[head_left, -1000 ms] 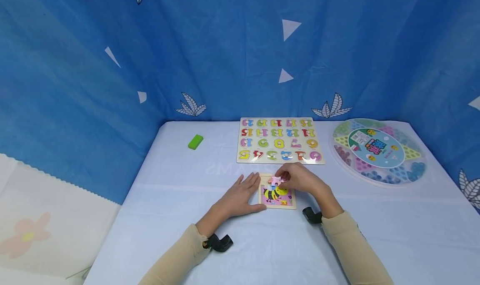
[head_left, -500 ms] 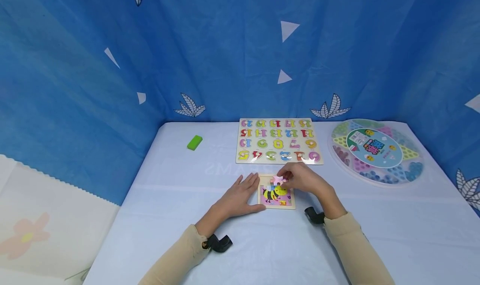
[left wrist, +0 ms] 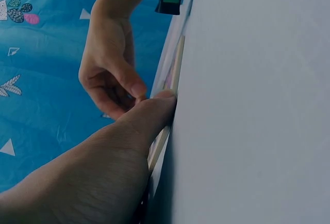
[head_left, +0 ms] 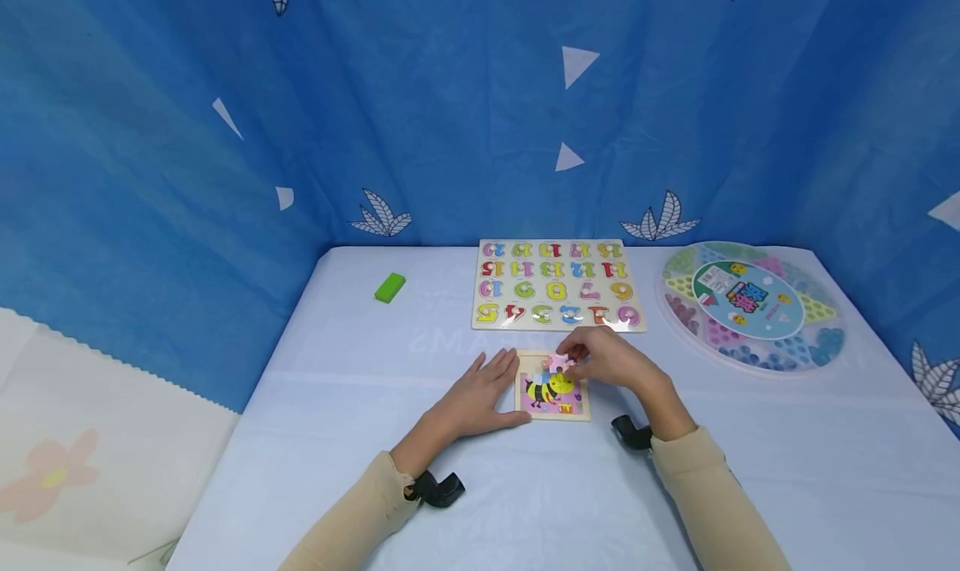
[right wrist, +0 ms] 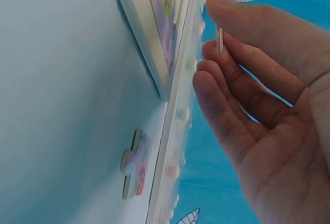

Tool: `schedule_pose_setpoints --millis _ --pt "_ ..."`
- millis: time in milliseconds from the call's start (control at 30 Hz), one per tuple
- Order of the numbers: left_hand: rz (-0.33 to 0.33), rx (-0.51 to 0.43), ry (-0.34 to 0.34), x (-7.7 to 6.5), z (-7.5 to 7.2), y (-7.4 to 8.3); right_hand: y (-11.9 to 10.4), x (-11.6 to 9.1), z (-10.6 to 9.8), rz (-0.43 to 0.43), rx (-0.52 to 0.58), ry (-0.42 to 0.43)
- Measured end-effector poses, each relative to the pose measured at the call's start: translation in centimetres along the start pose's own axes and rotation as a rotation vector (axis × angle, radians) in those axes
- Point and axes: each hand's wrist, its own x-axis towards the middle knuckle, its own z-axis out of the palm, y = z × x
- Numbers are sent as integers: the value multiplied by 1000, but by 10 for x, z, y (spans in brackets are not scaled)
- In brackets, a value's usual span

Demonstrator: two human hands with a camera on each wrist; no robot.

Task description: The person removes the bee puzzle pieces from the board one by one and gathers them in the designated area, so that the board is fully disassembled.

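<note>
Left of centre in the head view, we see a green block. Mid-frame, the left hand, fingers straight and gripping nothing, touches the left side of a bee puzzle tray; a number board lies above it. Over the tray's upper part we find a pink puzzle piece, pinched in the right hand. Far right lies a round game box.

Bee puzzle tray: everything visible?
The square, wood-like tray has a raised pale frame and lies on the table. Its picture shows a yellow-and-black bee on pink; bare backing shows toward the far left corner. The left hand touches its left side; the right hand holds a pink piece over it.
</note>
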Motion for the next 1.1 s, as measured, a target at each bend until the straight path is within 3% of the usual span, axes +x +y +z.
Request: schedule_pose_setpoints --millis 600,1100 --pt "8 7 18 -1 1 0 17 -13 -9 -25 -29 33" --pt "15 -1 23 -3 -2 3 36 -27 -15 32 -25 40"
